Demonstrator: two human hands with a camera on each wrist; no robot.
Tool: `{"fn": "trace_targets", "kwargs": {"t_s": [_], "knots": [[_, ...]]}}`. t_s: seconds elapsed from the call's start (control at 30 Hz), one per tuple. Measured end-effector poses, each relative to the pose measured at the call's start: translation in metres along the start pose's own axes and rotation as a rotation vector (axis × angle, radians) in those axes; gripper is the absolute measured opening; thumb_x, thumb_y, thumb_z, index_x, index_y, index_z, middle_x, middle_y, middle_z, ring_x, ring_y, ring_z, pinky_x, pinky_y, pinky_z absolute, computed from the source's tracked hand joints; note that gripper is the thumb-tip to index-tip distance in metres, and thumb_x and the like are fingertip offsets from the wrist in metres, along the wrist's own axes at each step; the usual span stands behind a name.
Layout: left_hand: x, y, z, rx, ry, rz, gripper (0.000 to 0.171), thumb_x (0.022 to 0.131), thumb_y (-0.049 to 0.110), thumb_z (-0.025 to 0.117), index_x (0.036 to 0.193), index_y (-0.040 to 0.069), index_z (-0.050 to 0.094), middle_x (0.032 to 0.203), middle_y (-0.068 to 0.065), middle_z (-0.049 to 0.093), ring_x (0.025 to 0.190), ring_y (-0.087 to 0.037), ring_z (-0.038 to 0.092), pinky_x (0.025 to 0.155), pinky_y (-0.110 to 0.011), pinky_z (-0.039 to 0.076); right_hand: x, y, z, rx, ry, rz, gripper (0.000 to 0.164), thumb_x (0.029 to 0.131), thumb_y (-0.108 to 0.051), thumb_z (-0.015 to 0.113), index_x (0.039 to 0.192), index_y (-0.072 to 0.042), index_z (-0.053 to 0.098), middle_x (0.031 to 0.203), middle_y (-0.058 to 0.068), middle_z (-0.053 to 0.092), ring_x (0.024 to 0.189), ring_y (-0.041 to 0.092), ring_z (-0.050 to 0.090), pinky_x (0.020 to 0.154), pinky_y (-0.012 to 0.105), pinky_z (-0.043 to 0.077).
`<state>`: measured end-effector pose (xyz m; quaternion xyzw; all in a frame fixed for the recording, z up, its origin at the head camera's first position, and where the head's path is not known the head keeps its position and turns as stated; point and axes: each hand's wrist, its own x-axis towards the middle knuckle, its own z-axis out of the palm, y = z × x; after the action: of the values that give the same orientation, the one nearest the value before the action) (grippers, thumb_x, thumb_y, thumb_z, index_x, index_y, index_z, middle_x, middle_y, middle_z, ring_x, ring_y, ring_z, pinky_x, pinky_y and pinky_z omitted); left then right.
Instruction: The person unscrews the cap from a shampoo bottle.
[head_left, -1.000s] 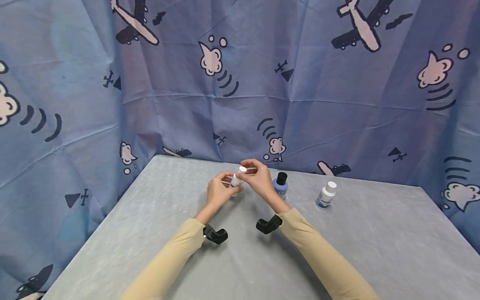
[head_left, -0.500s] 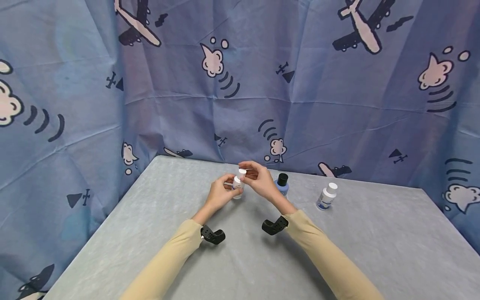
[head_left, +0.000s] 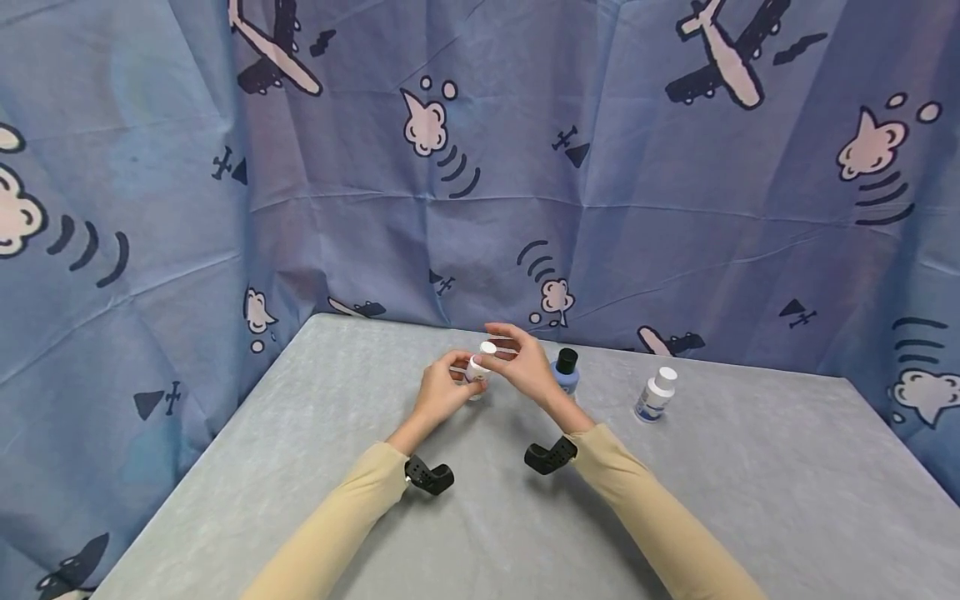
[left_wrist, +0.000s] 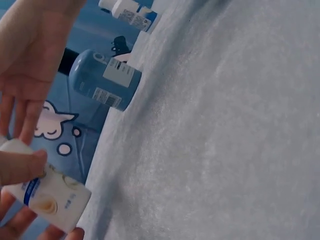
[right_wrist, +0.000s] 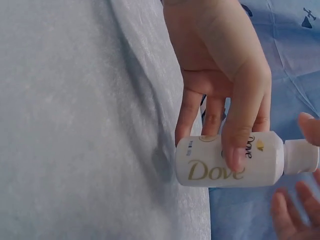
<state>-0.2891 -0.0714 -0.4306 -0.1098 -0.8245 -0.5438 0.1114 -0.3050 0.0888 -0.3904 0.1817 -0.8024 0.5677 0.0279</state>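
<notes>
My left hand [head_left: 441, 390] grips the body of a small white Dove bottle [right_wrist: 267, 167], thumb on its front and fingers behind. Upright but slightly tilted in the head view, the bottle has its white cap [head_left: 488, 347] on top. Whether its base touches the table is hard to tell. Around the cap is my right hand [head_left: 527, 368], thumb and a finger at its sides, other fingers spread. Behind the right wrist stands a blue bottle [head_left: 566, 377] with a black cap, partly hidden in the head view but plainer in the left wrist view.
Another white bottle [head_left: 656, 395] with a blue-marked label stands farther right on the grey cloth-covered table [head_left: 750, 492]. A blue curtain [head_left: 480, 167] printed with planes and clouds hangs along the table's back and sides. Black wrist bands [head_left: 431, 476] sit over the sleeves.
My right hand's fingers have shifted and spread a little around the cap. The left hand keeps its grip on the white bottle. The standing bottles have stayed in place.
</notes>
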Motion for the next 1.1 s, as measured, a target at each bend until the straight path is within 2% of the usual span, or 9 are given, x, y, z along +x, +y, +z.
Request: {"fn": "trace_targets", "kwargs": {"t_s": [0.13,0.27,0.43,0.8,1.1], "knots": [[0.001,0.003,0.001,0.069,0.061,-0.001,0.039,0.071,0.011,0.08,0.107,0.006,0.067,0.097,-0.012,0.072,0.085,-0.025,0.067,0.078,-0.034,0.054,0.001,0.0,0.001,-0.072,0.065,0.082,0.057,0.078,-0.028,0.08,0.128,-0.01,0.06,0.121,0.012,0.064,0.108,0.028,0.064,0.088,0.039,0.054],[0.002,0.006,0.001,0.117,0.104,0.002,0.038,0.069,0.013,0.082,0.104,0.009,0.068,0.094,-0.01,0.072,0.083,-0.025,0.067,0.077,-0.035,0.053,0.002,-0.001,0.001,-0.119,0.108,0.095,0.05,0.076,-0.03,0.081,0.12,-0.01,0.065,0.108,0.01,0.066,0.097,0.024,0.066,0.078,0.033,0.054],[0.002,0.007,0.001,0.146,0.113,0.003,0.038,0.067,0.014,0.084,0.102,0.01,0.069,0.092,-0.009,0.073,0.082,-0.025,0.067,0.075,-0.035,0.052,0.002,-0.003,0.003,-0.139,0.118,0.082,0.039,0.077,-0.026,0.08,0.111,-0.01,0.068,0.098,0.01,0.068,0.089,0.022,0.065,0.071,0.027,0.052],[0.0,0.001,0.005,0.151,0.068,0.045,0.039,0.074,0.01,0.079,0.11,0.004,0.065,0.099,-0.013,0.07,0.089,-0.026,0.065,0.08,-0.037,0.052,0.001,-0.004,0.003,-0.159,0.067,0.051,0.037,0.081,-0.016,0.076,0.116,-0.006,0.068,0.112,0.013,0.069,0.097,0.027,0.066,0.076,0.034,0.056],[-0.002,-0.004,0.007,0.1,0.004,0.053,0.041,0.078,0.01,0.076,0.115,0.001,0.063,0.101,-0.017,0.07,0.085,-0.028,0.069,0.077,-0.038,0.056,0.001,-0.004,-0.002,-0.136,-0.04,0.019,0.036,0.086,-0.007,0.069,0.121,-0.004,0.065,0.12,0.016,0.066,0.101,0.03,0.065,0.083,0.038,0.056]]}}
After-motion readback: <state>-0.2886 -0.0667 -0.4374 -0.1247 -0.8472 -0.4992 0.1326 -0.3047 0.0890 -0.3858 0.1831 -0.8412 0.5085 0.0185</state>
